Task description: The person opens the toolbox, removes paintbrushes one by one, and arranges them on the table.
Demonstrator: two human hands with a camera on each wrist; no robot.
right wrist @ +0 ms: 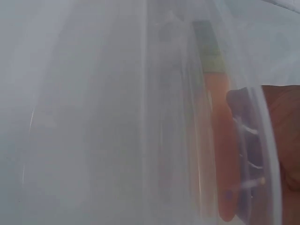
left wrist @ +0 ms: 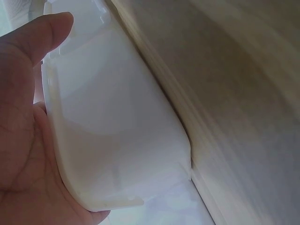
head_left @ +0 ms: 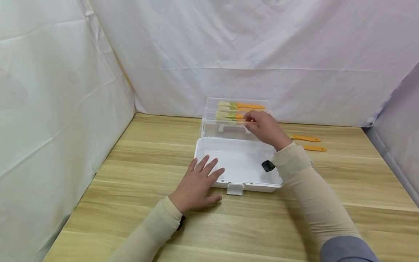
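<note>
The head view showed a white box point(head_left: 242, 163) on the wooden counter point(head_left: 137, 174), with clear plastic tiers point(head_left: 209, 130) raised behind its base. Two brushes lay in those tiers, their pale bristles to the left and their orange handles to the right: the far brush point(head_left: 250, 106) in the back and the near brush point(head_left: 224, 115) just in front of it.

The right hand point(head_left: 266, 129) reached over the box, its grip pinching the handle of the near brush between thumb and fingers. The right wrist view showed that handle through the clear plastic, blurred, with the fingers right beside it.

The left hand point(head_left: 196, 185) was at the near left corner of the box, its grip spread, fingers straight over the rim and thumb apart from them, toward the front. The left wrist view showed the palm along the rim and the white wall standing on the counter.

A clear latch point(head_left: 235, 189) hung at the front of the box. To its right, two more orange handles point(head_left: 307, 138) lay on the counter, partly hidden by the right arm. White cloth point(head_left: 245, 54) hung behind.
</note>
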